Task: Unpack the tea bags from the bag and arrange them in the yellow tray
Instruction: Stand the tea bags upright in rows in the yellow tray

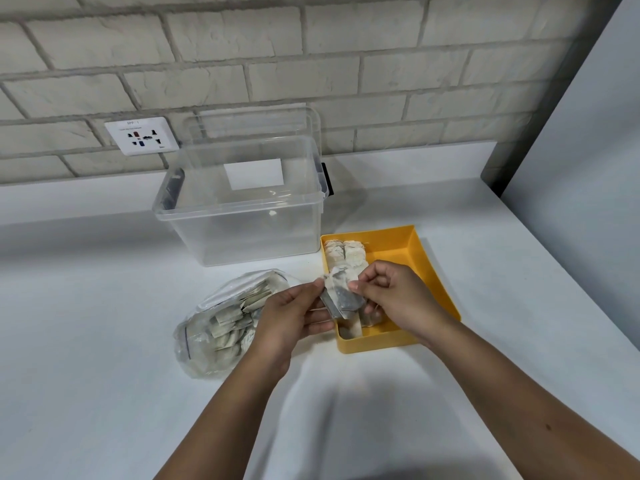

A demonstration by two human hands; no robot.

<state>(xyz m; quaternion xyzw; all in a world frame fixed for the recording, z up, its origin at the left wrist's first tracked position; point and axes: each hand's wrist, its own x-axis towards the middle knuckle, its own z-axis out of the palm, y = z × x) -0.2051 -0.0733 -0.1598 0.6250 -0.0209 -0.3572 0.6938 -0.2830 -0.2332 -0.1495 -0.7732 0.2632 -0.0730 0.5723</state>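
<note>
1. A tea bag is being held up between both hands, over the near left part of the yellow tray.
2. The left hand is pinching the left edge of it, with the fingers curled under it.
3. The right hand is pinching its upper right edge between thumb and forefinger, the other fingers curling loosely.
4. More tea bags are lying in a row along the tray's left wall, and the nearer ones are partly hiding behind the hands.
5. The plastic bag is lying just left of the tray on the white counter, and it is bulging with packed tea bags.
6. A clear storage box is standing open behind the bag and tray, touching the tray's far left corner or sitting just beside it; which of the two is not clear.
7. Its clear lid is leaning upright behind it against the brick wall, beside a wall socket.
</note>
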